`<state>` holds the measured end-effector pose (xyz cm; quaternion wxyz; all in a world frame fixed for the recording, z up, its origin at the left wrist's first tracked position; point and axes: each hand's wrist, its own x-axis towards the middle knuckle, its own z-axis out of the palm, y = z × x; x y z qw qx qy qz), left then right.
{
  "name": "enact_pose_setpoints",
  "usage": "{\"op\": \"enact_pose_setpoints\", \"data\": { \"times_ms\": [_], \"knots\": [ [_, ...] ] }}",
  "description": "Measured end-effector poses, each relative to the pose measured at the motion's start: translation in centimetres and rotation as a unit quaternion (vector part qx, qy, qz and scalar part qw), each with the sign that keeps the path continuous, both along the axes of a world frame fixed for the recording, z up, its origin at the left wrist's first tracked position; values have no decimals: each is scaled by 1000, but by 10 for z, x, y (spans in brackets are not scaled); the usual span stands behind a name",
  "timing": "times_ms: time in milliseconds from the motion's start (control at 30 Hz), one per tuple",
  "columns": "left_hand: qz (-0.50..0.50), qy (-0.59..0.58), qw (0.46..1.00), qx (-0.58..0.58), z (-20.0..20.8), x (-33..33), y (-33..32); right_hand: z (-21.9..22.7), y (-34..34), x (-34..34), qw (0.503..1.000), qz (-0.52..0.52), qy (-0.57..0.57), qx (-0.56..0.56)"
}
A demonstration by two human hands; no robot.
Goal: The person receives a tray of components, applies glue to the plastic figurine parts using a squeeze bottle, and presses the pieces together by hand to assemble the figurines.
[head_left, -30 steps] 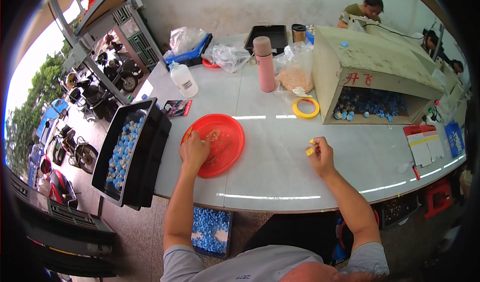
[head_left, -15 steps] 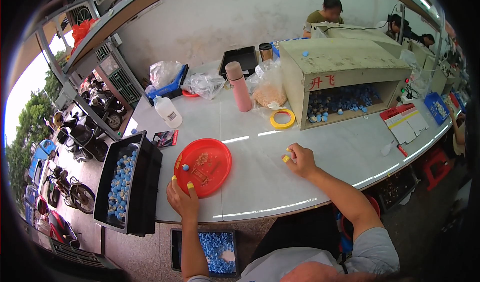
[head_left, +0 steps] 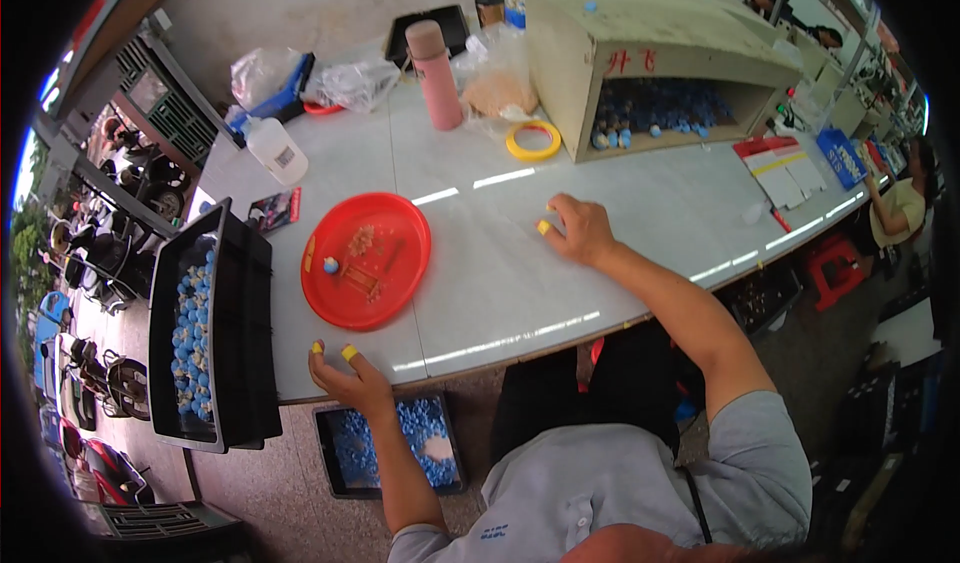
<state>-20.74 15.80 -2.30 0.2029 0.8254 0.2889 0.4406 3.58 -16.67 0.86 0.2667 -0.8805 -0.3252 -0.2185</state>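
Note:
My left hand (head_left: 352, 378) is at the table's front edge, below a round red plate (head_left: 408, 281) and apart from it. Yellow tape wraps its thumb and a fingertip, which are spread with nothing between them. On the plate lie a small blue-and-white ball-like piece (head_left: 330, 265) and some tan crumbs (head_left: 361, 240). My right hand (head_left: 583, 230) rests over the table, right of the plate, loosely curled. Its taped thumb and forefinger are apart, with nothing visible between them; the other fingers are partly hidden.
Left stands a black bin (head_left: 260, 348) of blue pieces; below the edge, a black tray (head_left: 330, 478) of blue bits. Behind are a white bottle (head_left: 275, 151), pink flask (head_left: 434, 83), yellow tape roll (head_left: 533, 153) and a beige open-fronted box (head_left: 560, 83). Another person (head_left: 908, 203) sits far right.
My left hand has drawn back from the plate's rim to the table's front edge. My right hand stays in about the same place on the table. The view has tilted downward.

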Motion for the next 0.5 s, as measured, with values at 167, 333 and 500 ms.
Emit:
{"op": "enact_pose_setpoints", "data": {
  "times_ms": [167, 333, 500],
  "knots": [
    [21, -42, 999, 26, -3, -3, 9, -7, 14, 10, 998, -2, -48, 31],
    [26, -24, 998, 53, -8, -3, 5, -12, 8, 7, 998, -13, -54, 29],
    [33, -14, 996, 80, -7, -7, 5, -11, 10, 3, 998, -16, -52, 25]
  ]
}}
